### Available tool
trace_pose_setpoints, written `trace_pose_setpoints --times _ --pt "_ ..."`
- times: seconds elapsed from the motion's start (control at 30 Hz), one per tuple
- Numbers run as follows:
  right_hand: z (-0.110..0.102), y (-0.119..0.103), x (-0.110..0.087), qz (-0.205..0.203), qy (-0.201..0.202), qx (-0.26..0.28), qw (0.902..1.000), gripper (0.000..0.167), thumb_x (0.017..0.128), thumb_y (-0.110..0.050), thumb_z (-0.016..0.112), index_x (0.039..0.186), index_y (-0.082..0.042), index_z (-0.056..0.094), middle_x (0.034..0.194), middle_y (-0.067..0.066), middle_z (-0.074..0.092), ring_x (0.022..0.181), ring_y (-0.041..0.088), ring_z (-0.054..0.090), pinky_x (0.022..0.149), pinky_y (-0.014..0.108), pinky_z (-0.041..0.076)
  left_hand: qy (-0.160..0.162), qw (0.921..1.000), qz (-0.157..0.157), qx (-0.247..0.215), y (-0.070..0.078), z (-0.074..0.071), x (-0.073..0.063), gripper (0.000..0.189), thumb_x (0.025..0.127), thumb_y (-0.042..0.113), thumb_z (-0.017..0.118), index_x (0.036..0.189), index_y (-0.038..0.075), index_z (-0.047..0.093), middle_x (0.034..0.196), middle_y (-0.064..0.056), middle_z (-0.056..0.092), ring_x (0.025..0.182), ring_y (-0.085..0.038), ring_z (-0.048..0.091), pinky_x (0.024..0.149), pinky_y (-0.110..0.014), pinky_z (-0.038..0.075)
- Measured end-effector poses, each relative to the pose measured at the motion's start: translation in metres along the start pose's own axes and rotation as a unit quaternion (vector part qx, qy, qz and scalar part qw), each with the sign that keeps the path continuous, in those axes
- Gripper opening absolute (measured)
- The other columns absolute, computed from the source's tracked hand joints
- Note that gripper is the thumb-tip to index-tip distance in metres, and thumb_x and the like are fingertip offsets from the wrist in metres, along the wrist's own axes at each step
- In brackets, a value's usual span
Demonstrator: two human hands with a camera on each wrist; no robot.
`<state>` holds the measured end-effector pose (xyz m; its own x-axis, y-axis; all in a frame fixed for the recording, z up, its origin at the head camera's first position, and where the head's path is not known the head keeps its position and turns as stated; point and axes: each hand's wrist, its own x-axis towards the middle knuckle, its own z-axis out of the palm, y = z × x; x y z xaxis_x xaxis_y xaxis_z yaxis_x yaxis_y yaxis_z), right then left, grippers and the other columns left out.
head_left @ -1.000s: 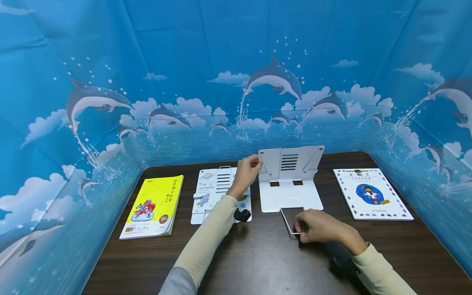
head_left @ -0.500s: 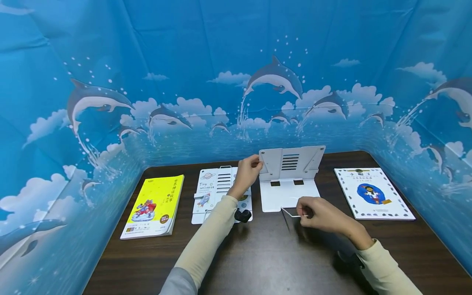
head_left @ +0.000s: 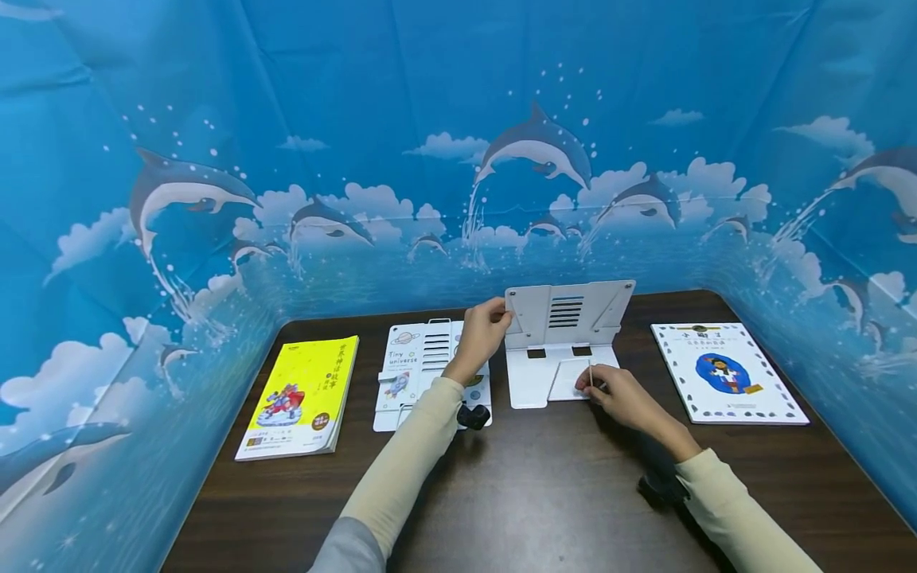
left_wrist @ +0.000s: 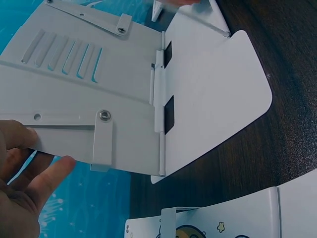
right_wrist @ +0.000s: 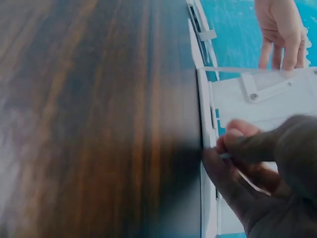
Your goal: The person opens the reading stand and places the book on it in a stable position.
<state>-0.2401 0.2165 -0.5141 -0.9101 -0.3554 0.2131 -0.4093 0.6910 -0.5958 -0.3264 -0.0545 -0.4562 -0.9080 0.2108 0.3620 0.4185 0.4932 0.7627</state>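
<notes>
Your right hand (head_left: 622,396) pinches the near right part of a thin white rectangular frame (head_left: 556,380) between thumb and fingertips. Your left hand (head_left: 480,338) grips the left edge of the tilted, slotted upright panel (head_left: 532,306), thumb on the side facing you and the other fingers behind. Both parts belong to the white metal folding bookstand (head_left: 560,339), which stands near the far edge of the dark brown wooden desk (head_left: 516,493), right of its middle. The frame lies over the near right part of the smooth white base panel (head_left: 525,383); whether it is open wire or a solid flap cannot be settled from these views.

Step in hand, as judged: setting the bookstand's frame while the upright panel is steadied. The next move calls for you to bring the frame to its resting angle, keep the upright from tipping, then release the pinch.

Difference noted: one second ago the frame reached past the base panel's near edge, towards the desk's near edge; now it is turned back over the base. Your left hand's grip and the upright panel's tilt appear unchanged.
</notes>
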Motion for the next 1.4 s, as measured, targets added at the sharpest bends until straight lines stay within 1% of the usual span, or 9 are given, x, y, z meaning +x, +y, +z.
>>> trace_pose_setpoints --times 0.07,0.2,0.27,0.37,0.53,0.77,0.97,1.13,1.4 --pt "0.001 0.004 0.004 0.017 0.014 0.003 0.9997 0.01 0.095 0.003 0.075 0.097 -0.007 0.073 0.09 0.002 0.072 0.079 0.01 0.062 0.069 0.028 0.053 0.004 1.0 0.003 0.004 0.0 0.001 0.001 0.021 0.106 0.01 0.065 0.124 0.006 0.075 0.114 -0.012 0.08 0.103 -0.024 0.077 0.089 -0.037 0.064" --pt "0.002 0.008 0.009 0.074 0.034 0.021 0.9965 0.012 0.093 0.001 0.078 0.101 -0.004 0.071 0.087 0.003 0.069 0.079 0.013 0.061 0.067 0.026 0.05 0.006 1.0 0.002 0.004 0.0 0.001 0.0 0.021 0.105 0.009 0.065 0.123 0.005 0.076 0.113 -0.012 0.08 0.103 -0.025 0.077 0.088 -0.038 0.064" --pt "0.002 0.009 0.01 0.098 0.034 0.034 0.9941 0.014 0.093 0.002 0.078 0.104 -0.002 0.071 0.086 0.004 0.069 0.08 0.015 0.062 0.066 0.025 0.05 0.002 1.0 0.0 0.003 0.0 0.0 -0.001 0.021 0.106 0.009 0.065 0.123 0.005 0.076 0.114 -0.012 0.08 0.105 -0.025 0.077 0.089 -0.039 0.064" --pt "0.003 0.012 0.011 0.116 0.031 0.047 0.9916 0.014 0.093 0.002 0.078 0.105 -0.001 0.072 0.087 0.006 0.071 0.08 0.016 0.065 0.064 0.024 0.051 0.0 1.0 0.002 0.004 0.0 0.0 -0.002 0.021 0.105 0.009 0.066 0.123 0.006 0.076 0.115 -0.013 0.08 0.107 -0.026 0.078 0.089 -0.041 0.064" --pt "0.003 0.014 0.014 0.124 0.019 0.057 0.9905 0.011 0.094 0.002 0.076 0.104 -0.001 0.073 0.086 0.006 0.073 0.078 0.016 0.064 0.063 0.024 0.052 0.002 0.9999 0.012 0.007 -0.001 0.0 -0.006 0.019 0.105 0.008 0.067 0.121 0.006 0.076 0.114 -0.013 0.081 0.107 -0.026 0.078 0.091 -0.042 0.064" --pt "0.001 0.013 0.014 0.132 0.006 0.062 0.9892 0.009 0.094 0.001 0.076 0.103 0.001 0.074 0.085 0.006 0.074 0.075 0.014 0.066 0.062 0.025 0.053 -0.011 0.9992 0.036 -0.011 -0.002 0.0 -0.017 0.019 0.103 0.005 0.067 0.119 0.006 0.077 0.113 -0.012 0.081 0.106 -0.026 0.079 0.092 -0.042 0.064" --pt "0.0 0.012 0.014 0.137 0.003 0.066 0.9884 0.011 0.095 -0.001 0.077 0.105 0.002 0.074 0.086 0.007 0.075 0.075 0.014 0.066 0.063 0.027 0.055 -0.014 0.9988 0.047 0.001 -0.005 0.001 -0.024 0.01 0.1 0.004 0.069 0.106 0.008 0.076 0.108 -0.009 0.081 0.102 -0.021 0.078 0.086 -0.036 0.064" --pt "0.001 0.012 0.013 0.15 -0.002 0.069 0.9862 0.013 0.095 -0.002 0.076 0.107 0.002 0.073 0.088 0.008 0.075 0.076 0.015 0.066 0.064 0.028 0.055 -0.024 0.9985 0.05 -0.005 -0.006 0.001 -0.029 0.008 0.099 0.004 0.071 0.104 0.008 0.076 0.107 -0.008 0.081 0.103 -0.021 0.078 0.086 -0.03 0.064" --pt "0.001 0.013 0.013 0.146 -0.002 0.078 0.9863 0.013 0.096 -0.004 0.077 0.107 0.002 0.074 0.088 0.008 0.075 0.075 0.016 0.068 0.064 0.029 0.056 -0.026 0.9985 0.048 -0.01 -0.007 0.0 -0.03 0.01 0.098 0.003 0.071 0.105 0.008 0.077 0.108 -0.009 0.081 0.104 -0.022 0.078 0.088 -0.029 0.064"
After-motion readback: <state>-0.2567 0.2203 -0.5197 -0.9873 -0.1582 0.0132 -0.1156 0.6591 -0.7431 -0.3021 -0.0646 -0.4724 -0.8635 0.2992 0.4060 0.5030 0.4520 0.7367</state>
